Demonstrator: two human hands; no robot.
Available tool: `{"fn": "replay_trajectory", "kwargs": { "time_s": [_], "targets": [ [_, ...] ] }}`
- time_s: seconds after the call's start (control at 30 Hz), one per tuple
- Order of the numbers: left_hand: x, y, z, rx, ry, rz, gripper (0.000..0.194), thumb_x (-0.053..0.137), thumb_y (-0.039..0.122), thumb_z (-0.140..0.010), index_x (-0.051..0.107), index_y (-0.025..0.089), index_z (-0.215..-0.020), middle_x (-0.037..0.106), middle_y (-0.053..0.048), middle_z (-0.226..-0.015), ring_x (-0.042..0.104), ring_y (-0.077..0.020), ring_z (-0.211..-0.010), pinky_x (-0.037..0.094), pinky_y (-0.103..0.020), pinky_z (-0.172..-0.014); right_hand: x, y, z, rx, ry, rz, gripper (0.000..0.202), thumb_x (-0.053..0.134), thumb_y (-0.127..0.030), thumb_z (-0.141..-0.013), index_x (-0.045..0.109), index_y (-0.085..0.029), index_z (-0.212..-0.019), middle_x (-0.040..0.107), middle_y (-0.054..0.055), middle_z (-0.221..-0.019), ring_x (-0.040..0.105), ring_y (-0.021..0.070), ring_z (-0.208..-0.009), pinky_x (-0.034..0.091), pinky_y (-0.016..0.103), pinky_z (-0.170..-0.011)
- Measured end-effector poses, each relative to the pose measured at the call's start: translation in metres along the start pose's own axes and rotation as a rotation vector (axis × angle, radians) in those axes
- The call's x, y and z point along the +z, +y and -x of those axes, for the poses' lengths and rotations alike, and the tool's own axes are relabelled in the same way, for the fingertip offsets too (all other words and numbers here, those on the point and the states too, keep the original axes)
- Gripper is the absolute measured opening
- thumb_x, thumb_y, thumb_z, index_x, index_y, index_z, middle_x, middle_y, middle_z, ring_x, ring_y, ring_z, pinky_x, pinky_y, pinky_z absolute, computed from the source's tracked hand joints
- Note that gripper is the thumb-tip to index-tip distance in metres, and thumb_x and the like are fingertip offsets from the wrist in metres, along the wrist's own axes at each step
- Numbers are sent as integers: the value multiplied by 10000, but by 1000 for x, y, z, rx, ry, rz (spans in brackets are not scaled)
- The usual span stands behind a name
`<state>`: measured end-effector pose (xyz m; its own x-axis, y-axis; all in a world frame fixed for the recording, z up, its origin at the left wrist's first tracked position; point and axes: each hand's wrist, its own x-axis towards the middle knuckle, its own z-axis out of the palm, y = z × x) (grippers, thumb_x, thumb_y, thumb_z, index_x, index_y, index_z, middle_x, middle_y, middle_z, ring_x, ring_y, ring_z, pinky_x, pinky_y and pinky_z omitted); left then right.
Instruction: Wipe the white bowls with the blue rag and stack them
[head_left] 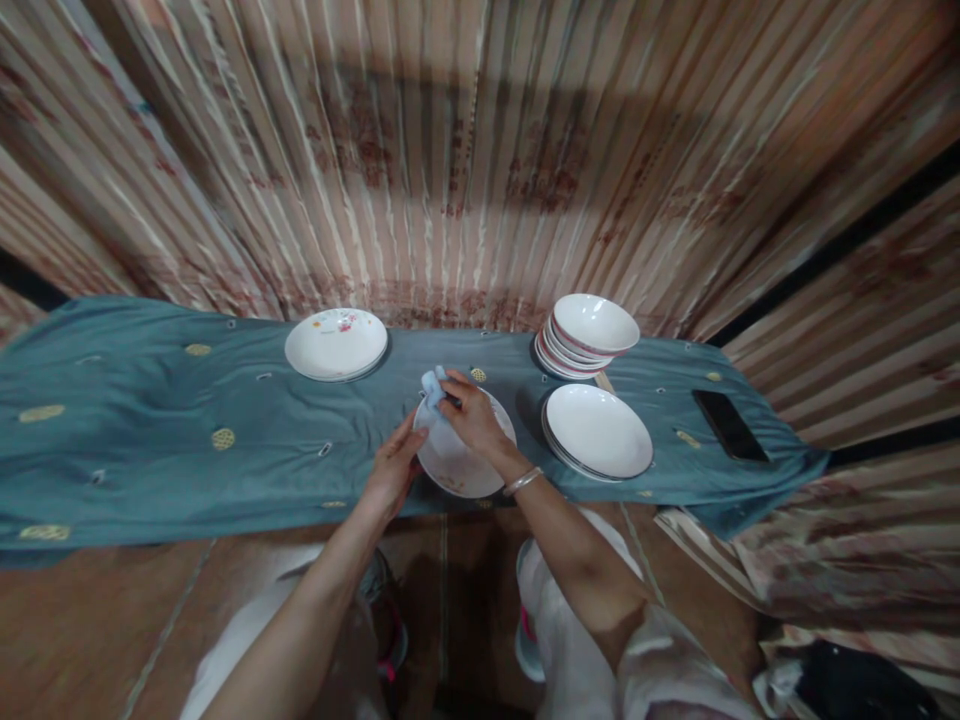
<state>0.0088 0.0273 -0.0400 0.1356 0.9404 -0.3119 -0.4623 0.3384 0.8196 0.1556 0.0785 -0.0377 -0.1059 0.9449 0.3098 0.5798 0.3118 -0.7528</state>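
Note:
A white plate point(465, 470) with a floral print is held tilted above the front part of the cloth-covered table. My left hand point(397, 458) grips its left rim, thumb on the upper face and the other fingers mostly hidden beneath. Pinched in my right hand point(472, 415) is a light blue cloth point(433, 388), pressed against the plate's far left rim. A silver bangle circles my right wrist.
Floral plates point(335, 345) lie stacked at the back left. To the right stand stacked bowls point(592, 325) with red-patterned sides, and nearer, stacked white plates point(600, 430). A black phone point(729, 425) rests on the teal tablecloth point(150, 430). Pleated curtains point(420, 200) hang behind.

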Motion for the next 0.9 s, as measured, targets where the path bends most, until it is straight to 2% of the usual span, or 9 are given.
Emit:
{"fn": "replay_trajectory", "kwargs": {
  "time_s": [0.13,0.3,0.47,0.63,0.9],
  "targets": [
    [0,1,1,8,-15,-5,721,875,363,-545,677,191,-1217,726,-110,-1123,669,-284,-994,558,-298,-727,-6,13,-3,31,30,103,287,554,-131,-833,692,-193,-1077,615,82,-1286,575,212,-1176,421,351,-1057],
    [1,3,3,10,2,-34,774,879,395,-521,667,181,-1234,716,-120,-1145,673,-276,-936,545,-298,-683,-22,20,1,87,31,221,237,532,-139,-856,678,-193,-1034,641,69,-1230,593,198,-1130,431,327,-1026],
    [1,2,3,2,33,-49,809,878,408,-506,658,182,-1251,711,-117,-1151,667,-255,-894,524,-288,-658,-38,17,9,189,-40,400,221,513,-140,-891,658,-160,-1057,662,95,-1196,624,197,-1082,444,273,-970],
    [2,2,3,2,46,-40,787,883,413,-482,686,191,-1211,724,-106,-1107,657,-234,-869,511,-267,-642,-45,16,22,230,-68,598,259,483,-154,-919,610,-133,-1144,648,133,-1221,616,211,-1117,437,279,-982],
    [4,3,3,-8,61,-19,785,896,400,-448,702,192,-1180,736,-85,-1045,633,-176,-759,505,-241,-598,-58,10,46,284,-186,794,233,439,-164,-942,613,-119,-1092,649,156,-1193,653,210,-1021,502,270,-848]
  ]
}}
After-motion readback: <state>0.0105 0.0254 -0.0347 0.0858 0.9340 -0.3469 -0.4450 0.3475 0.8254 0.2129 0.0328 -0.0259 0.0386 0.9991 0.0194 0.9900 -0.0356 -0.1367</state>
